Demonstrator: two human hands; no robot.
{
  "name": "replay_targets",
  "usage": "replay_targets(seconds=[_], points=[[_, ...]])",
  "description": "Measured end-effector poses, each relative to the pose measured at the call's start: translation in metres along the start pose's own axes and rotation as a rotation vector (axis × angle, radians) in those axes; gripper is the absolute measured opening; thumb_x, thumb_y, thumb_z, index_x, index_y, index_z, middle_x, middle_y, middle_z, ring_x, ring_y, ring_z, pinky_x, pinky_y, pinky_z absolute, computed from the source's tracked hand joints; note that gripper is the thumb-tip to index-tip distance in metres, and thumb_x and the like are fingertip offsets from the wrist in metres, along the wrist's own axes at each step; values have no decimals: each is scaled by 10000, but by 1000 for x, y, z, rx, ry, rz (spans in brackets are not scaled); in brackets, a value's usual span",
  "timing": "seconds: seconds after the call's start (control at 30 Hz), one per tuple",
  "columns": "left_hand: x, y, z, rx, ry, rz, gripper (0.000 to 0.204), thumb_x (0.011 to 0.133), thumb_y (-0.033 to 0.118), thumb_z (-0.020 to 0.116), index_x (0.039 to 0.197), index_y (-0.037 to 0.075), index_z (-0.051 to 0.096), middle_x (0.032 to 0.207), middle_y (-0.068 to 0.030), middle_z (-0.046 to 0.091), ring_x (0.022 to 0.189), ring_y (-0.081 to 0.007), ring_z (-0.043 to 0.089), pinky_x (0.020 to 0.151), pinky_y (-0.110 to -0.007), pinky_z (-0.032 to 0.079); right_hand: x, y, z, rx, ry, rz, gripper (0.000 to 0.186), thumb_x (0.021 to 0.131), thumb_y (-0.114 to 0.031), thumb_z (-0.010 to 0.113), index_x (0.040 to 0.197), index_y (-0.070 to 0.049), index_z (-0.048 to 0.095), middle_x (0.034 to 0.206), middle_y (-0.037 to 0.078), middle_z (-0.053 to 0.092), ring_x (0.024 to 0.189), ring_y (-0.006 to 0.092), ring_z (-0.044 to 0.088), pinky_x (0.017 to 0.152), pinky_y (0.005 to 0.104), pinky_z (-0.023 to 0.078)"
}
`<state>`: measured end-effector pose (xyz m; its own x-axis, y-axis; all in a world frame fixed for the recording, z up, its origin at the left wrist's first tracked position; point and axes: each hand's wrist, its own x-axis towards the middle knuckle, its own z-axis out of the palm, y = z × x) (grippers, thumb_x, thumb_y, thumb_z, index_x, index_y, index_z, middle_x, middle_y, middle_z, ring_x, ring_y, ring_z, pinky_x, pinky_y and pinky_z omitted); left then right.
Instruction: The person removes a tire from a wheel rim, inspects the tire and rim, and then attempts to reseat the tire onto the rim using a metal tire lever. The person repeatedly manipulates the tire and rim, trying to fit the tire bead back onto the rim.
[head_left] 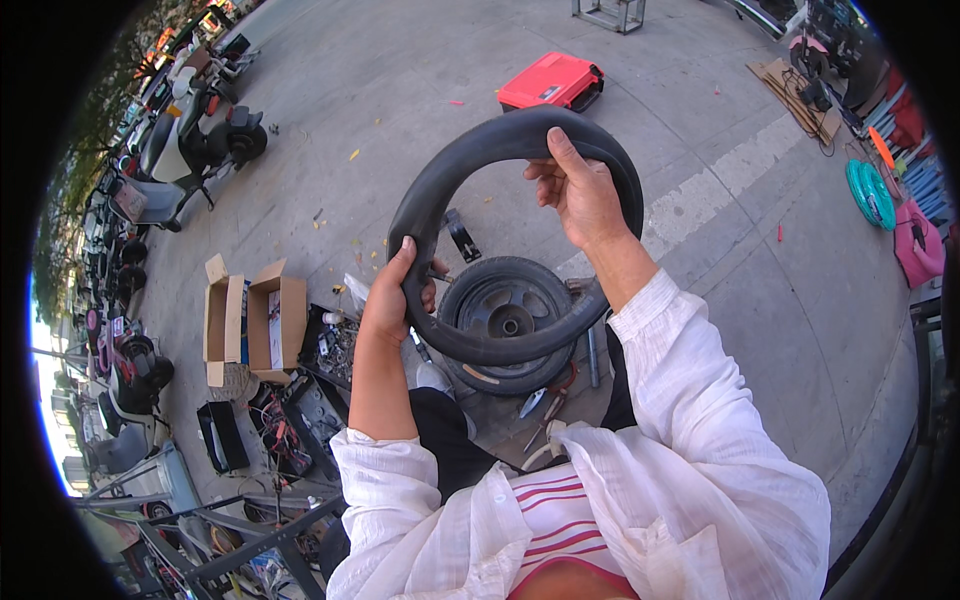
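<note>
A black rubber inner tube point(488, 137), plump and ring-shaped, is held up in front of me by both hands. My left hand point(385, 297) is closed round its left side, thumb on the near face and fingers curled through the ring. At the upper right, my right hand point(588, 203) grips the tube with its thumb laid across the rubber and its fingers bent inside the ring. Beneath the tube, a spoked wheel with a black tyre point(500, 280) lies flat on the ground between my feet. The tube's lower part hides some of that wheel.
Hand tools point(545, 410) lie by the wheel's near side, and a small black part point(462, 236) beyond it. Open cardboard boxes point(278, 322) and bins of loose parts stand left. A red case point(550, 80) lies ahead. Parked scooters point(190, 140) line the far left; a teal coiled hose point(870, 195) lies right.
</note>
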<state>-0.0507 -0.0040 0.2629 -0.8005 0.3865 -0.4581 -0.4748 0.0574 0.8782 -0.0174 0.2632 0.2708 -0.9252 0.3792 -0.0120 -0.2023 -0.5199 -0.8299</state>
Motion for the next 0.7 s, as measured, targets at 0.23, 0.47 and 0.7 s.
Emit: replay_targets(seconds=[0.23,0.47,0.7], points=[[1,-4,-3,31,-56,81,593,952,573,520,919,-1,666,555,-13,491,496,-116,455,515,-265,370,9,7,-8,436,-67,261,433,943,-477,624,970,-49,677,836,71,663,717,147,620,599,283,504],[-1,-6,-4,111,-47,178,558,942,549,562,959,4,680,625,-17,538,556,-116,493,553,-262,393,10,11,-7,537,-64,303,458,971,-477,570,990,-29,659,855,93,659,738,175,622,652,313,533],[-4,-3,0,68,-33,205,486,964,452,578,1086,-11,661,822,-79,631,743,-158,582,700,-291,469,9,11,-6,475,-108,276,456,975,-474,567,995,-28,661,861,95,662,740,176,624,649,314,537]])
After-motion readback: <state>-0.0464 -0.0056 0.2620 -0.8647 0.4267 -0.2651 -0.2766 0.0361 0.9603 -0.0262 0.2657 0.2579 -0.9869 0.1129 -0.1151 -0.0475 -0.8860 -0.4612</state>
